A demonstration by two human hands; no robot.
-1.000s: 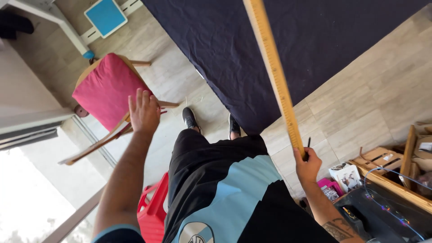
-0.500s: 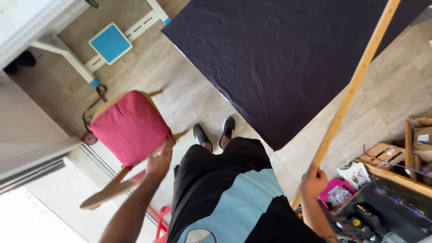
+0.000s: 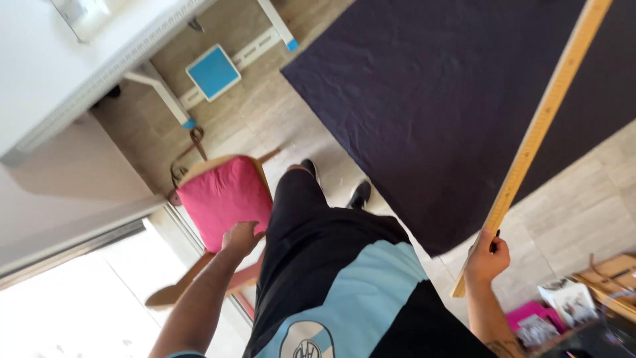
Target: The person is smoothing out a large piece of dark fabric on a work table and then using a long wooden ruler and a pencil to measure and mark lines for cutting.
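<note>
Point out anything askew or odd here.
Nothing looks damaged or spilled. The dark fabric sheet lies flat on the tiled floor; the right hand holds the long wooden ruler; the left hand hangs above the pink-cushioned wooden chair.

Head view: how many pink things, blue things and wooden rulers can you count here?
Pink: 2, the chair cushion by the left hand and a pink box.
Blue: 1, a square stool.
Wooden ruler: 1, held in the right hand.
Total: 4

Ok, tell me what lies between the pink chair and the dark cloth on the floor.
In the head view, pale floor tiles and the person's black shoes lie between the pink chair and the dark cloth.
</note>
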